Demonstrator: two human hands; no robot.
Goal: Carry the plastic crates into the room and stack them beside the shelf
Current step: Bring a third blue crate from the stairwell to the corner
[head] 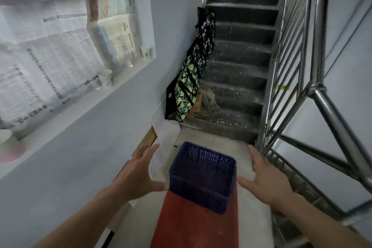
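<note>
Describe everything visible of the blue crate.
The blue crate is dark plastic with lattice-perforated walls and a rectangular rim. Its open side faces up and nothing shows inside. A second rim line lower down suggests crates nested together. It sits upright on a red object on the landing floor. The left hand and right hand flank it, fingers spread, neither clearly touching.

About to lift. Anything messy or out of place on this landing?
Grit and rubble lie scattered on the lowest stairs, beside patterned bags slumped against the wall. A loose white sheet lies on the floor left of the blue crate. The crate looks sound; the left hand and right hand hover open beside it.
</note>
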